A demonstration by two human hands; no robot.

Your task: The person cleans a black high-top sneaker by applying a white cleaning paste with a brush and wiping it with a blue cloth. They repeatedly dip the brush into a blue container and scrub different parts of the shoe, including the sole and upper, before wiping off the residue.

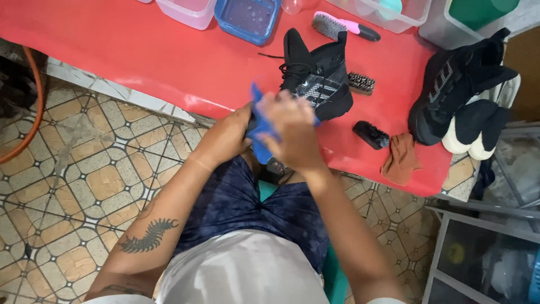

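Observation:
A black high-top sneaker [318, 76] stands at the near edge of the red table [169, 62]. My left hand [228, 135] grips something dark at the table's edge, mostly hidden behind my hands. My right hand [292, 132] holds a blue cloth [260, 132] and presses it against that hidden thing; the hand is blurred. Both hands are just in front of the sneaker's toe.
Brushes lie around the sneaker: a pink-handled one [343, 25], a bristle brush [361, 83], a small black one [370, 134]. A brown rag [400, 159], another black and white shoe [458, 93], a blue tub [247, 17] and clear tubs [188, 10] stand on the table. Tiled floor [84, 169] lies left.

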